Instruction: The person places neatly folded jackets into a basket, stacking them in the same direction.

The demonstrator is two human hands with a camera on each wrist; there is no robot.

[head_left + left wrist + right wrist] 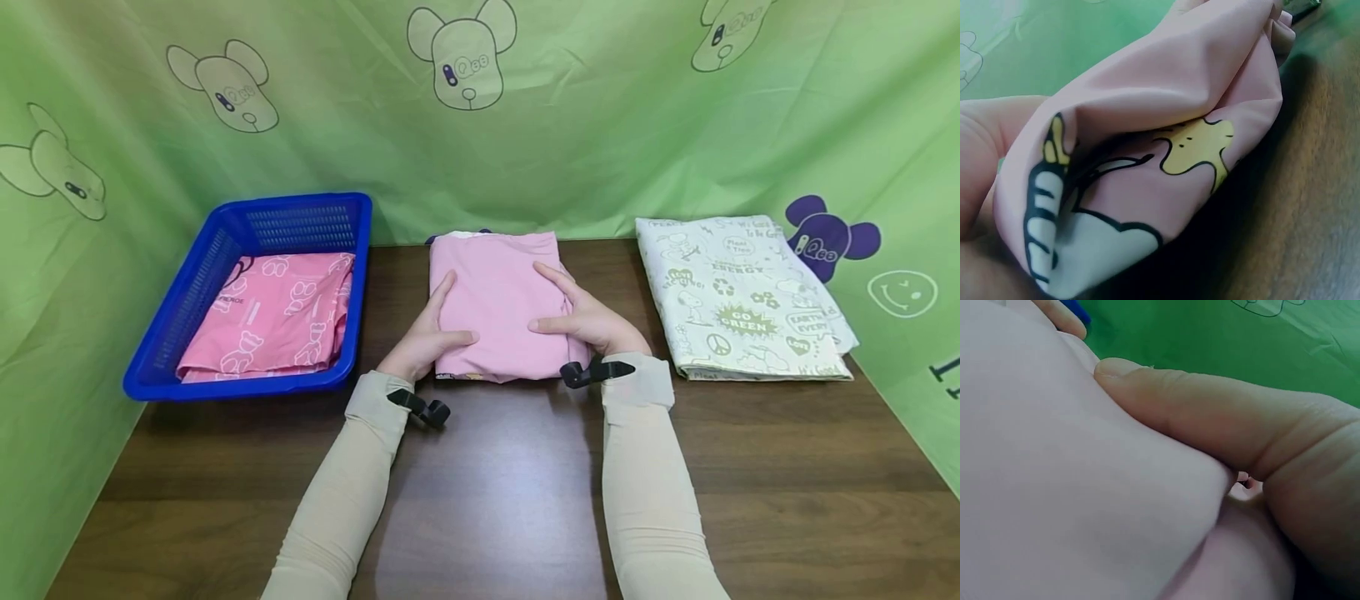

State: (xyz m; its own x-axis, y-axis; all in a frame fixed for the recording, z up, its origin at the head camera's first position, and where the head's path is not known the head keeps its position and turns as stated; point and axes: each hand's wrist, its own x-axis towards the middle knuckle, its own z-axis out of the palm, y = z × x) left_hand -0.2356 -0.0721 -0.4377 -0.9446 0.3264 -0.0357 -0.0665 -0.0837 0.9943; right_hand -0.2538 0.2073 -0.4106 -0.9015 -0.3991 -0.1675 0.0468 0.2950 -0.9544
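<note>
A folded pink cloth [495,300] lies in the middle, near the back of the table, between both hands. My left hand [422,340] grips its left side, with the thumb on top. On the other side my right hand [596,321] holds the cloth's edge, thumb lying over the upper face; the lower fingers are hidden. In the left wrist view the layers of the pink cloth [1166,81] part at the near edge, showing a yellow and white cartoon print inside. The right wrist view has the thumb [1179,403] pressed along the plain pink fabric [1085,475].
A blue plastic basket [365,275] stands at the left with a folded pink printed cloth [273,312] inside. To the right lies a folded white cloth [727,292] with green print. Behind the brown wooden table [495,483] hangs a green printed curtain [585,150].
</note>
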